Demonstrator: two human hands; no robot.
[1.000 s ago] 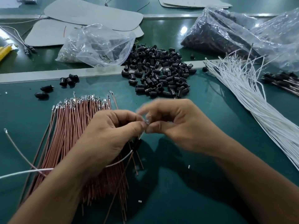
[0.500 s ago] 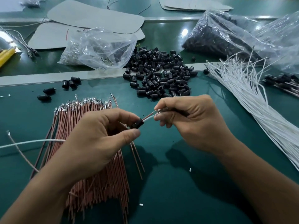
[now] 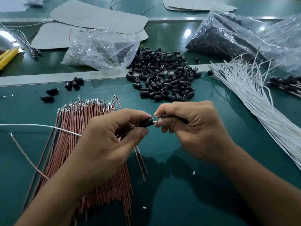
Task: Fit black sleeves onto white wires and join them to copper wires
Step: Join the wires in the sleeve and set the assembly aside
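**A:** What is each hand doing?

**B:** The left hand (image 3: 110,141) is gripping a black sleeve (image 3: 146,123) between thumb and curled fingers. The right hand (image 3: 192,128) is pinching the metal tips (image 3: 155,119) that are sticking out of the sleeve's right end. The hands are almost touching.

**A:** Where is the wire running?

**B:** A white wire (image 3: 40,127) is trailing from behind the left hand to the picture's left edge, crossing the copper wires (image 3: 78,121) lying under that wrist.

**A:** How much room is there around the hands?

**B:** Bare green mat (image 3: 179,193) is showing nearer the person, between the forearms. The loose sleeves (image 3: 164,75) are lying beyond the hands, straddling the raised strip (image 3: 40,79). The white bundle (image 3: 254,95) is fanning along the right side, well apart.
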